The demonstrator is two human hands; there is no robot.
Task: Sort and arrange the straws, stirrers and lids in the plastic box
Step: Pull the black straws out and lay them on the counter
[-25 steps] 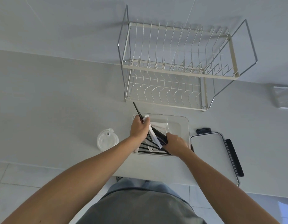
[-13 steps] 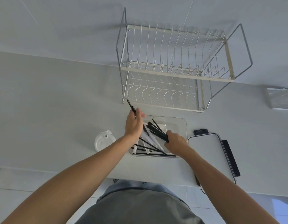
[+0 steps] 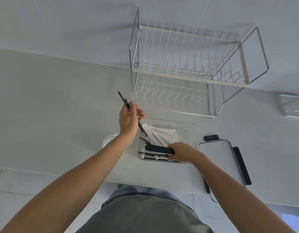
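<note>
A clear plastic box (image 3: 193, 132) sits on the counter in front of me. White paper-wrapped straws (image 3: 162, 134) lie in its far half. My right hand (image 3: 180, 151) is inside the box's near half, shut on a bundle of black stirrers (image 3: 158, 148) that lies flat, pointing left. My left hand (image 3: 129, 119) is raised above the box's left edge and grips two black stirrers (image 3: 124, 101) that slant up to the left. A white cup lid (image 3: 106, 141) lies left of the box, mostly hidden by my left forearm.
A two-tier wire dish rack (image 3: 187, 73) stands right behind the box. The box's lid (image 3: 216, 160), with black clips, lies to the right and overhangs the counter edge. A clear container (image 3: 291, 105) sits at the far right. The counter's front edge runs just below the box.
My left hand has lifted up and left out of the box with the two black stirrers. My right hand has turned its black bundle flat along the box's near side.
</note>
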